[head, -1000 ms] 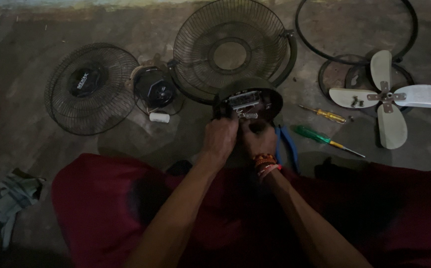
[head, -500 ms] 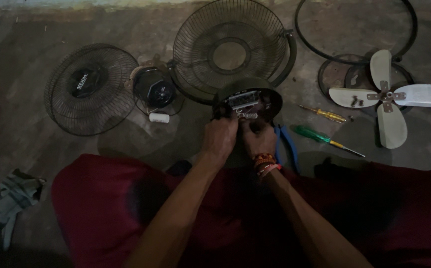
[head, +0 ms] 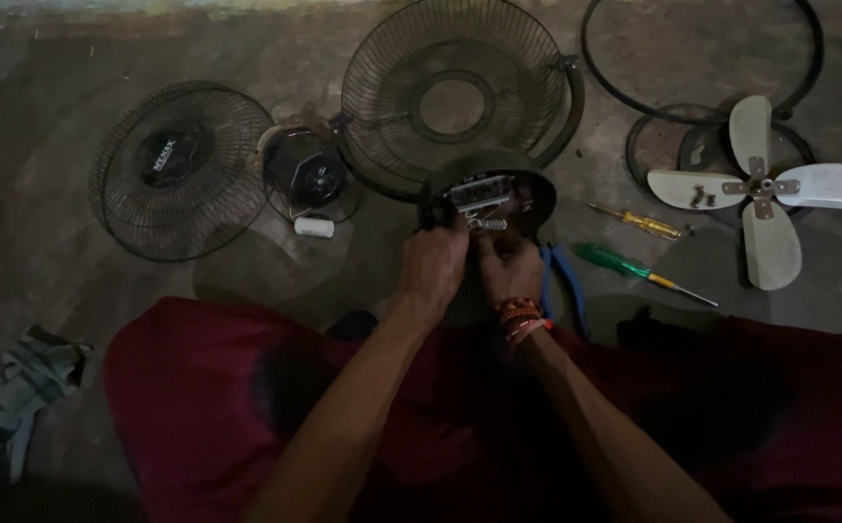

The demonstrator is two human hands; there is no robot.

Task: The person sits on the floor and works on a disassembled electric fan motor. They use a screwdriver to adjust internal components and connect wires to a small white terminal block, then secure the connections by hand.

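Both hands were close together at the front of the dark fan motor housing (head: 489, 194), which sat on the floor just past my knees, in front of the big wire fan guard (head: 452, 97). From the head view, my left hand (head: 433, 266) was curled on the near left edge of the housing. My right hand (head: 510, 269), with bead bands at the wrist, was bent in at a small metal part by the spring. I could not tell just what its fingers pinched.

I judged the housing to be hard and a bit heavy, with a smooth round shell. Its open top showed little wires and metal bits that looked easy to hurt. So I thought the safe place to hold it was the round outer rim, low on both sides.

Blue pliers (head: 564, 281) lay just beside my right hand, and a green screwdriver (head: 634, 269) lay near them.
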